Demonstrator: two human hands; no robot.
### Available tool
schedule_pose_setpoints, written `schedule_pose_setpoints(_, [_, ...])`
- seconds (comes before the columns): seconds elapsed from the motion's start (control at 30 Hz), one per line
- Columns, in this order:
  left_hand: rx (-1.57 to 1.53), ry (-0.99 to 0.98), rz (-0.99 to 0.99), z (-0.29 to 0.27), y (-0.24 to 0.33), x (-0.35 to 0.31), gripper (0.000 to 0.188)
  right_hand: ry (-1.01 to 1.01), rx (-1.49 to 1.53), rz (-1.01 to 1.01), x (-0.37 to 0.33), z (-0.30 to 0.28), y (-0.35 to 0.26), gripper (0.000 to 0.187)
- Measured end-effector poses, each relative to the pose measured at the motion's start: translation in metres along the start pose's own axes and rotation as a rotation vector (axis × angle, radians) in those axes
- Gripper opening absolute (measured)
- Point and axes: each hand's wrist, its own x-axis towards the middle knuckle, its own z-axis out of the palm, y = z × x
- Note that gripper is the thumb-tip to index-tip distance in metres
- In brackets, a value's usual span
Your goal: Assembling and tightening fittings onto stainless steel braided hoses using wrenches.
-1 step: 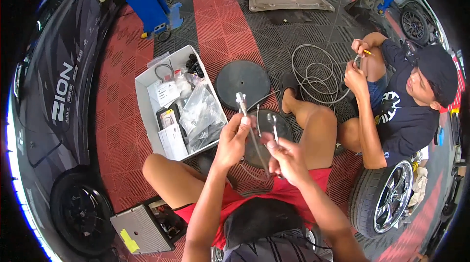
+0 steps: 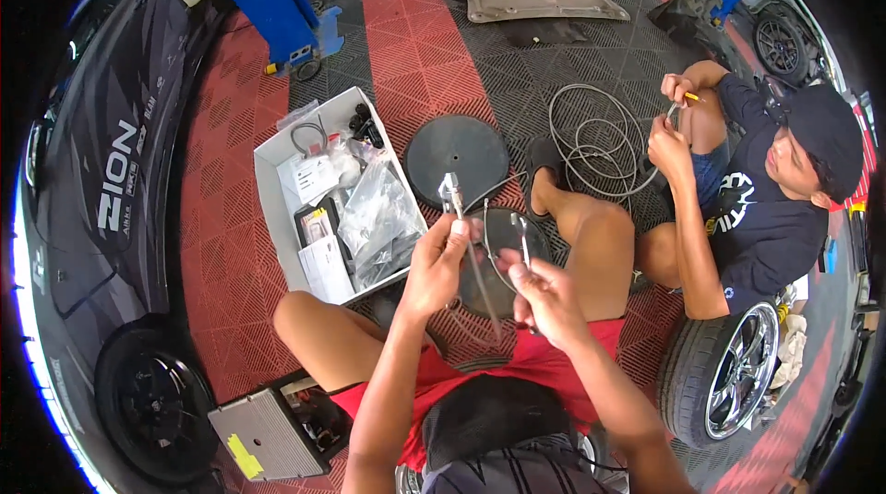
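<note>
My left hand [image 2: 437, 259] is closed around a thin grey hose just below its shiny metal fitting [image 2: 450, 188], which points up and away from me. The hose's lower length [image 2: 484, 286] hangs blurred between my hands. In my right hand [image 2: 546, 298], a slim silver wrench [image 2: 524, 240] stands upright, pinched between thumb and fingers. Its head is apart from the fitting. Just left of the wrench, another thin line with a small metal end [image 2: 486, 217] curves down toward my right hand; whether that hand grips it too, I cannot tell.
A white box [image 2: 277, 190] of bagged parts sits at left, beside two black round discs [image 2: 457, 157]. At right, a seated co-worker [image 2: 766, 208] handles a coiled grey hose [image 2: 600, 176]. A chrome wheel [image 2: 743, 369] lies nearby; a finned metal unit [image 2: 268, 434] sits lower left.
The metal fitting in my left hand has turned slightly. The wrench has tipped a little to the right, its head now seen more edge-on. The hose's hanging length has swung slightly left.
</note>
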Motion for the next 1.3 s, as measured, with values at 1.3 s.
schedule_pose_setpoints(1.3, [0.406, -0.381, 0.030, 0.005, 0.022, -0.008, 0.030, -0.263, 0.283, 0.255, -0.031, -0.050, -0.029, 0.035])
